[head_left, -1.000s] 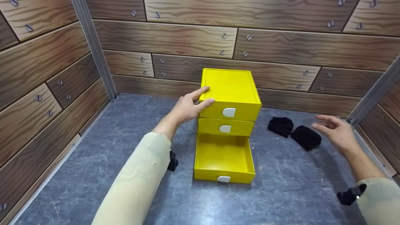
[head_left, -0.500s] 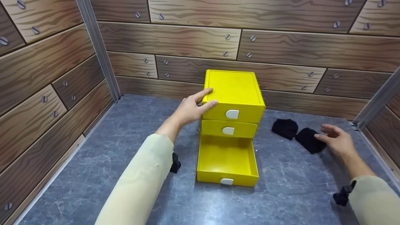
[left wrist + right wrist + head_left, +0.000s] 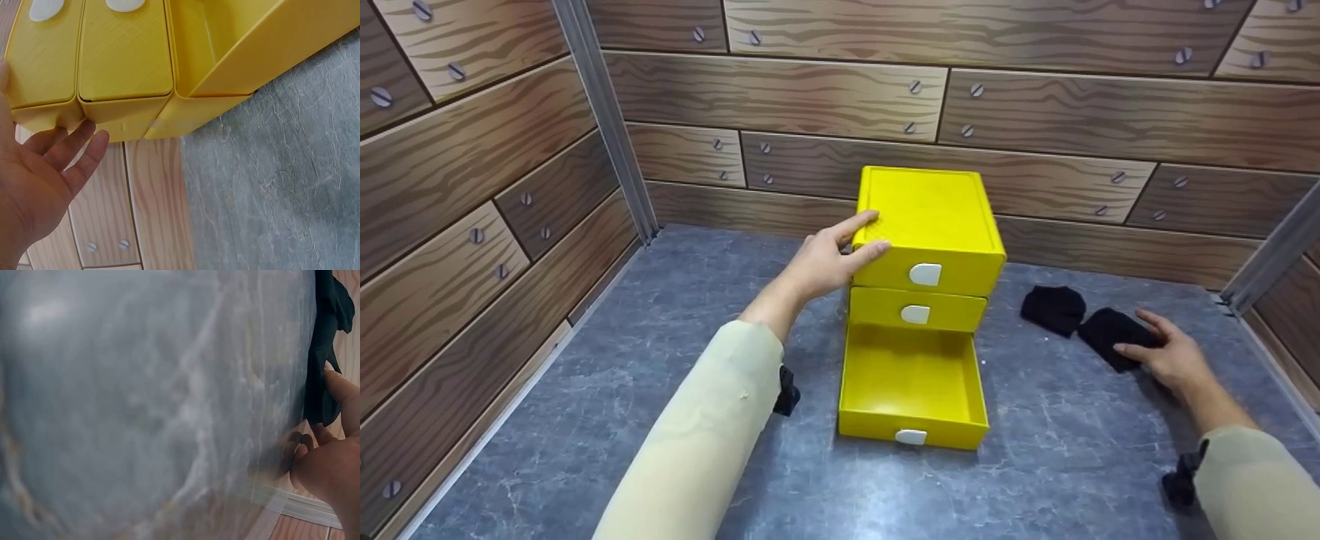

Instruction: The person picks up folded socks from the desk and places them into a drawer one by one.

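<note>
**Black cloth under the right hand, yellow drawers under the left**

Black and soft, the nearer sock (image 3: 1114,337) lies on the grey table (image 3: 660,360) under the fingers of the right hand (image 3: 1166,355). Those fingers are laid over its near edge, lightly bent; whether they have pinched the cloth yet I cannot tell. In the right wrist view the thumb touches the dark fabric (image 3: 323,354) at its edge and the other fingers curl toward the palm beside it. This bundle looks light and limp, likely to sag and unroll if lifted by a corner. By my reading, the best hold is a full pinch across its middle, fingers on top and thumb beneath.

Just beyond the fingertips and to their left sits a second sock (image 3: 1053,308), touching or almost touching the first.

Further left, well apart from the right fingers, the bottom drawer (image 3: 913,390) stands pulled out, with nothing showing inside. It belongs to a yellow drawer unit (image 3: 930,225) of stiff, smooth plastic. That unit looks light enough to slide if pushed.

The left hand (image 3: 825,259) rests on the unit's top left corner. Its fingers are straight and spread, the forefinger on the lid and the thumb on the top drawer front, gripping nothing.

Behind everything stands a wood-print wall (image 3: 1035,112).
</note>
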Available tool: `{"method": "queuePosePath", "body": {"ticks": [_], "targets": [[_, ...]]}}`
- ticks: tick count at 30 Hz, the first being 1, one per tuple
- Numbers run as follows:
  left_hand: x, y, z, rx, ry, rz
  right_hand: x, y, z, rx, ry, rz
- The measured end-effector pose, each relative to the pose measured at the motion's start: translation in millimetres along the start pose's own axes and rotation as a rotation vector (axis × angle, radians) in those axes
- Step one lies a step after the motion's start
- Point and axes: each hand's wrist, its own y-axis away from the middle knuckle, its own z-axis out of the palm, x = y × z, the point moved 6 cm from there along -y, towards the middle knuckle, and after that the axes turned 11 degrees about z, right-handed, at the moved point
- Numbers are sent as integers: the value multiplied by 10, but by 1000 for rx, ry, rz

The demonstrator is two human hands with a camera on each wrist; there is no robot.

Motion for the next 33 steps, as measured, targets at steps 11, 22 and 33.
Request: {"method": "queuePosePath", "body": {"ticks": [11, 22, 33], "targets": [[19, 7, 3, 2, -5, 8, -16, 91, 33, 8, 61, -45], [15, -8, 16, 8, 13, 1, -13, 208, 39, 32, 78, -93], [10, -15, 11, 12, -3, 9, -25, 361, 6, 83, 75, -122]]}}
